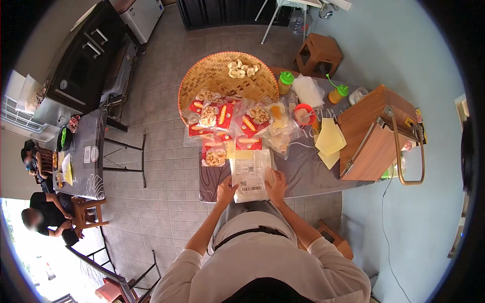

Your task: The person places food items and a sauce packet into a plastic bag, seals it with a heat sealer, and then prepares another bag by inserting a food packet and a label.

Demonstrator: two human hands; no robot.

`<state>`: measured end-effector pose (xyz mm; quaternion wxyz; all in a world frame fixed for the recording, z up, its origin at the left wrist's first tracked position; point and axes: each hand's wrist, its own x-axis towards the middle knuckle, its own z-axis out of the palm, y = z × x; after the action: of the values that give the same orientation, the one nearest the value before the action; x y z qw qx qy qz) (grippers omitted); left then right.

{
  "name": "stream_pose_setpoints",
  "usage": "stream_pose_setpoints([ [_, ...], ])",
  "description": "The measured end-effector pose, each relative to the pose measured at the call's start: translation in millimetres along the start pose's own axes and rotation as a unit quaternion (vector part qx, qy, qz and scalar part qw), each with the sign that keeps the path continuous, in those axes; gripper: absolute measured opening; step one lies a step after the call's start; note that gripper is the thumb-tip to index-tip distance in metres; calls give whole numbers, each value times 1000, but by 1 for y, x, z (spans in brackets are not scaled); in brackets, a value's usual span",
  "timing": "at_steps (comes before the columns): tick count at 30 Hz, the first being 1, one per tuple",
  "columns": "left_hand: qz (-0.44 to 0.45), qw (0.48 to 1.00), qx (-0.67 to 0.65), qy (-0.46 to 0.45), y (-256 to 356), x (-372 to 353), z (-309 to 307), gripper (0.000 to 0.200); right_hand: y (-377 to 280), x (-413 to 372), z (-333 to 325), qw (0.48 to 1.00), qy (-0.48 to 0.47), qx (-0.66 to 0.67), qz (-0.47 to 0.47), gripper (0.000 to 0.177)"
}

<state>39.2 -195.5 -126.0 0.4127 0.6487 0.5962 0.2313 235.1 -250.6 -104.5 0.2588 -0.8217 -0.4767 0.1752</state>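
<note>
A white package with a printed shipping label (250, 177) lies at the table's front edge, close to my body. My left hand (227, 191) is at its left side, fingers curled against the edge. On the opposite side my right hand (276, 187) holds the package's right edge. Just beyond it are several clear snack packets with red labels (222, 115), piled partly on a round woven tray (202, 70). Pale snack pieces (242, 69) sit on the tray's far part. Yellow paper sheets (331, 139) rest to the right of the packets.
A wooden box with a metal handle (371, 136) stands at the table's right. Green-lidded bottles (286, 82) and a red cup (304, 114) are behind the packets. Brown stools (318, 53) stand near the wall. At the left, a person (50, 212) sits beside another table (91, 151).
</note>
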Motion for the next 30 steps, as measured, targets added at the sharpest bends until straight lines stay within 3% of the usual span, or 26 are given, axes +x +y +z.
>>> stream_pose_setpoints([
  [11, 35, 999, 9, 1, -13, 2, 4, 42, 3, 11, 4, 995, 78, 59, 8, 44],
  [14, 21, 1000, -15, -2, -10, 2, 4, 42, 9, 17, 2, 989, 21, 141, 36, 39],
  [17, 23, 1000, -14, 7, -13, 2, 6, 41, 8, 20, 2, 987, 64, 145, 5, 33],
  [20, 7, 1000, -18, -3, -9, 1, 4, 42, 11, 21, 6, 980, 51, 191, 34, 30],
  [26, 12, 1000, -18, 0, -6, 0, 2, 41, 11, 17, 3, 981, 28, 178, 73, 23],
  [30, 12, 1000, -22, -3, -2, 0, 0, 39, 22, 22, 0, 978, 7, 202, 48, 22],
])
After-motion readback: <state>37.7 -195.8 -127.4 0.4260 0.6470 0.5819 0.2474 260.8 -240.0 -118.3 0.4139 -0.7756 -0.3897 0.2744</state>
